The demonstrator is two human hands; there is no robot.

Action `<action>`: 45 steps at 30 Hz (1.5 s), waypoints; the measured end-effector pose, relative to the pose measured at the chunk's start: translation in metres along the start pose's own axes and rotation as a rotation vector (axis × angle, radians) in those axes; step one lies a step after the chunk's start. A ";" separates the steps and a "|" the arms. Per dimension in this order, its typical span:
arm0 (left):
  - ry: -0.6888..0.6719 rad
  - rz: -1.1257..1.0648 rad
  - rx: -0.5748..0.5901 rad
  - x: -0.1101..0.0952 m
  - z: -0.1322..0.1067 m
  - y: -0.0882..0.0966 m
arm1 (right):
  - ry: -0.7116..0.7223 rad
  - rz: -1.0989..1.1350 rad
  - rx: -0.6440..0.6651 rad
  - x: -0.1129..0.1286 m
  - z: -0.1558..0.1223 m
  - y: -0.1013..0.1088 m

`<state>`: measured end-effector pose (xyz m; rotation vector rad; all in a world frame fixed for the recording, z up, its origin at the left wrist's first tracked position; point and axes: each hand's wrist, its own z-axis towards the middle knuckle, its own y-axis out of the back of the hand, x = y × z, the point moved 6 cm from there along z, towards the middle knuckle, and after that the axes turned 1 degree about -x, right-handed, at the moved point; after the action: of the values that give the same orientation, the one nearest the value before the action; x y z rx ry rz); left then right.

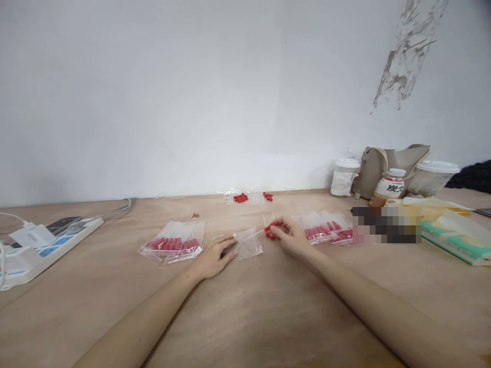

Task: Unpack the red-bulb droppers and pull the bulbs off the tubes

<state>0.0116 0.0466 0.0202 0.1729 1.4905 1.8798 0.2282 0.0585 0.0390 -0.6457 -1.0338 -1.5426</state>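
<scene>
My left hand (215, 258) lies low on the table, its thumb and fingers closed at the left edge of a small clear plastic bag (250, 246). My right hand (292, 239) pinches a thin white stick with a red end (269, 230); the stick points left over the bag. Several red ends cluster at those fingertips, and I cannot tell how many are gripped. Left of my hands, filled clear bags of red-ended white sticks (174, 243) lie flat. More filled bags (320, 229) lie just right of my right hand. Behind, by the wall, are loose red-ended sticks (241, 198).
A white power strip (82, 232) with chargers and cables runs along the left. At the right back stand a lidded cup (345, 176), a labelled bottle (391, 186), a grey bag (378, 166) and another cup (427, 180). A green-and-white tissue pack (456, 237) lies nearer.
</scene>
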 end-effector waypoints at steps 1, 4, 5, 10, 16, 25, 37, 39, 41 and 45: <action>0.001 0.022 -0.003 0.001 0.000 0.000 | -0.045 0.105 -0.062 -0.003 0.005 0.012; -0.008 0.108 -0.048 -0.003 0.000 0.004 | -0.045 0.207 -0.268 -0.008 0.013 0.052; -0.027 0.139 -0.067 -0.006 -0.001 0.007 | -0.025 0.157 -0.299 -0.010 0.013 0.062; -0.127 0.186 0.116 -0.020 -0.002 0.003 | 0.141 -0.249 -0.241 -0.017 -0.001 0.072; 0.188 0.158 0.185 -0.011 -0.005 -0.013 | 0.200 -0.525 -0.012 -0.026 -0.013 0.041; 0.421 0.339 -0.112 0.005 0.006 0.031 | 0.281 -0.747 -0.009 -0.005 -0.024 0.027; 0.540 0.222 -0.112 0.036 0.008 0.032 | 0.200 -0.804 -0.058 -0.014 -0.029 0.017; 0.602 0.230 -0.174 0.050 0.008 0.047 | 0.229 -0.735 -0.028 -0.018 -0.027 0.015; 0.689 0.258 -0.262 0.070 0.007 0.068 | 0.247 -0.684 -0.008 -0.021 -0.024 0.014; 0.868 0.316 -0.367 0.111 -0.006 0.100 | 0.230 -0.662 0.003 -0.025 -0.019 0.013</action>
<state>-0.1176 0.1018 0.0716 -0.7032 1.6574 2.6306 0.2486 0.0536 0.0122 -0.1046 -1.1300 -2.1236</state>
